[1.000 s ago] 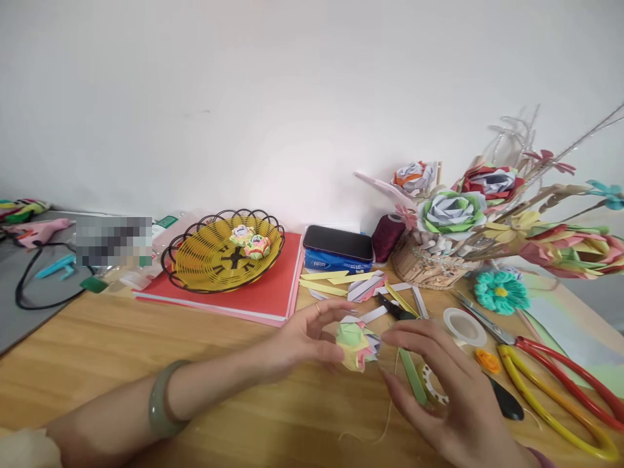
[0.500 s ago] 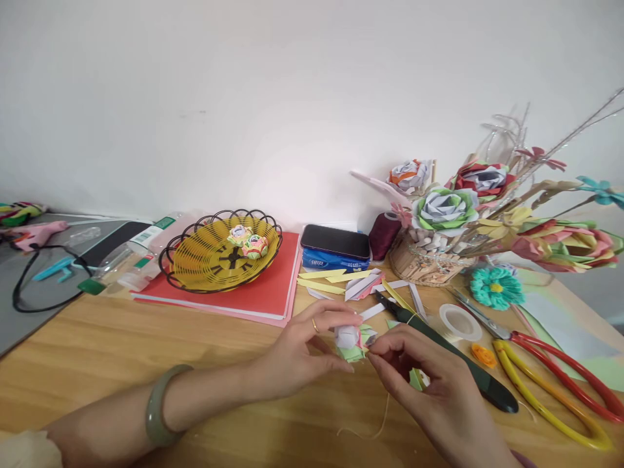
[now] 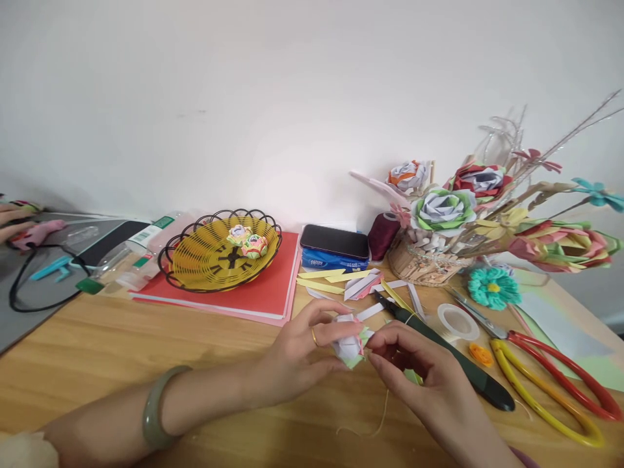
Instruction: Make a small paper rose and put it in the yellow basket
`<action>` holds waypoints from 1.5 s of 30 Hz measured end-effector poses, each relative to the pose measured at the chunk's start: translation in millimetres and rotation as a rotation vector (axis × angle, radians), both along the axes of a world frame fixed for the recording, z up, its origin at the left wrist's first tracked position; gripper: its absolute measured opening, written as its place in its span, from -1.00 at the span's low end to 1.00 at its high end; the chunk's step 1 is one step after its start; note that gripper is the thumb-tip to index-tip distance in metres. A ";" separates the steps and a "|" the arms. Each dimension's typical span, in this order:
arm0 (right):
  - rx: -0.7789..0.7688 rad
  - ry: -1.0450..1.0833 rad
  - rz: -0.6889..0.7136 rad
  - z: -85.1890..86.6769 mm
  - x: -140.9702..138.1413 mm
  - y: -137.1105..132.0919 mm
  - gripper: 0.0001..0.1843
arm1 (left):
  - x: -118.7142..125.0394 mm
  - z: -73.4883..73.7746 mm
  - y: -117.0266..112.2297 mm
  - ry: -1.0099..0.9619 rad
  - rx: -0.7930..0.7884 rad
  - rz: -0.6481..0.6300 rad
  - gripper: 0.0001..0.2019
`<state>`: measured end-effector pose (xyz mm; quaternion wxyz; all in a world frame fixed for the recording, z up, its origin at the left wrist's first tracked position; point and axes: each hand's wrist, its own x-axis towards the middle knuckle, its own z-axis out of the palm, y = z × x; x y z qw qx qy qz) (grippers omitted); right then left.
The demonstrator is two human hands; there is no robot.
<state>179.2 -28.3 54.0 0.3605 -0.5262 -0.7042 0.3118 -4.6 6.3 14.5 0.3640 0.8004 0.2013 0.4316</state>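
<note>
A small folded paper flower (image 3: 348, 350) in white, green and pink sits in my left hand (image 3: 312, 348), which has its fingers closed around it. Touching its right edge, the thumb and forefinger of my right hand (image 3: 414, 367) are pinched together. What lies between those fingertips is too small to make out. A thin pale thread (image 3: 381, 416) trails from below the right hand onto the wooden table (image 3: 234, 416). A bit of green and yellow paper (image 3: 413, 376) shows under the right fingers.
Right of my hands lie a dark green knife-like tool (image 3: 468, 364), a thread spool (image 3: 458, 323) and scissors (image 3: 550, 377). Behind stand paper strips (image 3: 322, 286), a phone (image 3: 334, 242) and a flower basket (image 3: 419, 263). A yellow basket (image 3: 205, 263) holds small flowers. Another person's hand (image 3: 13, 214) is far left.
My left hand has turned the paper flower slightly, and its forefinger now lies across the flower's white side. Another person's hand has come into view at the far left.
</note>
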 end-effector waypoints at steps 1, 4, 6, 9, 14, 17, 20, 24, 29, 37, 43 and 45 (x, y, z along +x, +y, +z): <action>0.008 0.001 -0.002 -0.3 0.0 -0.2 -0.89 | -0.1 0.1 0.1 0.005 0.008 0.004 -0.47; 0.026 -0.008 0.006 -1.7 0.1 -0.7 -0.90 | 0.0 0.5 0.0 0.021 0.026 0.014 -0.46; 0.048 -0.022 0.015 -2.4 0.2 -0.6 -0.90 | 0.4 0.6 -0.4 0.026 0.034 0.021 -0.45; 0.076 -0.059 0.026 -3.1 0.4 -0.2 -0.86 | 0.9 0.8 -1.0 0.033 0.039 0.036 -0.48; 0.239 -0.178 0.008 -9.7 -0.5 -2.9 -0.85 | 1.2 1.2 -2.0 0.046 0.042 0.041 -0.53; 0.419 -0.233 -0.016 -13.7 -2.1 -6.1 -0.87 | 1.8 1.2 -2.9 0.040 0.052 0.050 -0.54; 0.361 -0.152 0.016 -10.5 -3.0 -6.4 -0.85 | 2.0 0.8 -3.9 0.010 0.041 0.054 -0.51; 0.031 -0.005 0.066 -2.3 0.5 -1.2 -0.83 | 1.0 -1.6 -4.2 0.003 -0.031 0.047 -0.48; -0.079 0.061 0.122 -3.9 7.8 4.3 -0.82 | -0.3 -4.4 -2.7 0.012 -0.101 0.067 -0.50; -0.003 0.025 0.149 0.4 8.4 5.5 -0.80 | 0.3 -5.5 -1.6 -0.001 -0.173 0.035 -0.48; -0.078 0.043 0.134 2.8 8.6 5.0 -0.81 | 0.0 -5.6 -1.9 -0.022 -0.240 -0.019 -0.46; -0.116 0.069 0.145 3.8 9.3 5.5 -0.82 | 0.4 -4.8 -2.0 -0.041 -0.302 -0.040 -0.46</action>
